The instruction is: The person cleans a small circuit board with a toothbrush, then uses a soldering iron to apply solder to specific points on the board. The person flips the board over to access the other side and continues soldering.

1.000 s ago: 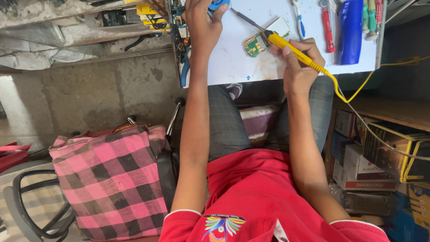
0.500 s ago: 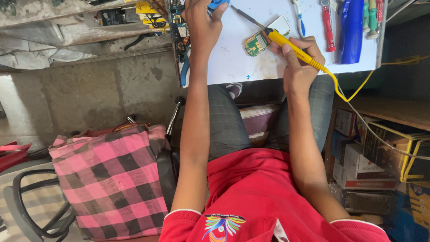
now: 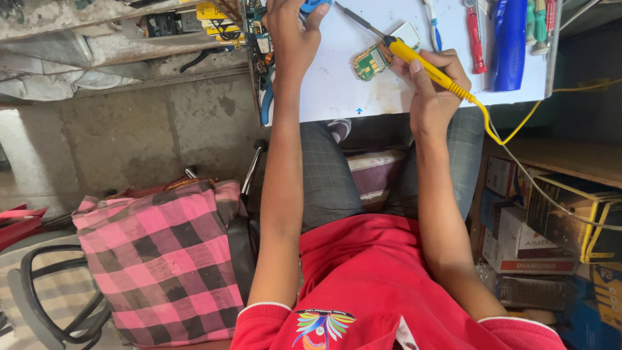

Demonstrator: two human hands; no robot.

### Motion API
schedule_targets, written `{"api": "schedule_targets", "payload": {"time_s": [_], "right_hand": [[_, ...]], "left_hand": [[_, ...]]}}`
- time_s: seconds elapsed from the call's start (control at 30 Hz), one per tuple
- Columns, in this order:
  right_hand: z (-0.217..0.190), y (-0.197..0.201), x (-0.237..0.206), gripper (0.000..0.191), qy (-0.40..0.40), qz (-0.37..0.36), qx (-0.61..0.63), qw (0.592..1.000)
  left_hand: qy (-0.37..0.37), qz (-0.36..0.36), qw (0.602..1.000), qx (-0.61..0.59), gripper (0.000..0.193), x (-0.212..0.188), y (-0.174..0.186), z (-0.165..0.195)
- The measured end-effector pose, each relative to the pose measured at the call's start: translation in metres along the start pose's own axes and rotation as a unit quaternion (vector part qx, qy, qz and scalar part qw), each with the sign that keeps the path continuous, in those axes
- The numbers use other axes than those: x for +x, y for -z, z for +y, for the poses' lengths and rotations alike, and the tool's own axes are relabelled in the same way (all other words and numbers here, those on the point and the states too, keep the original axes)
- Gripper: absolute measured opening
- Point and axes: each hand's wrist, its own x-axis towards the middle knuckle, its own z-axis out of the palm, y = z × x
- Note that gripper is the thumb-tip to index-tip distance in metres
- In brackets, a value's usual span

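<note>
While the circuit board [image 3: 372, 62] lies unmoved on the tabletop [image 3: 337, 91], the soldering iron [image 3: 421, 59] is kept clasped in the right hand [image 3: 433, 87] over it, and a blue object [image 3: 315, 5] is still pinched by the left hand [image 3: 293, 35], so little has been advanced

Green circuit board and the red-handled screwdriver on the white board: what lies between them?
In the head view, between the green circuit board and the red-handled screwdriver lie the yellow soldering iron, held in the right hand, and a thin white-and-blue tool.
</note>
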Motion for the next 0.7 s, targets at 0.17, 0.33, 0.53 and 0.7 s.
{"api": "schedule_targets", "payload": {"time_s": [0.17,0.33,0.53,0.7], "right_hand": [[-0.0012,-0.0009,0.0007,0.01,-0.001,-0.003,0.0,1.0],[-0.0008,-0.0017,0.0012,0.01,-0.005,0.006,-0.009,1.0],[0.0019,-0.0014,0.0029,0.011,-0.007,0.009,0.005,1.0],[0.0032,-0.0005,0.0038,0.013,-0.02,0.015,0.012,1.0]], "left_hand": [[-0.002,-0.01,1.0,0.006,0.021,-0.0006,-0.0003,-0.0022],[-0.001,-0.008,1.0,0.009,0.022,0.0001,-0.0001,-0.0018],[0.0,-0.005,1.0,0.01,0.023,0.0019,0.0019,-0.0003],[-0.003,-0.006,1.0,-0.003,0.023,0.0019,0.0035,0.0001]]}}
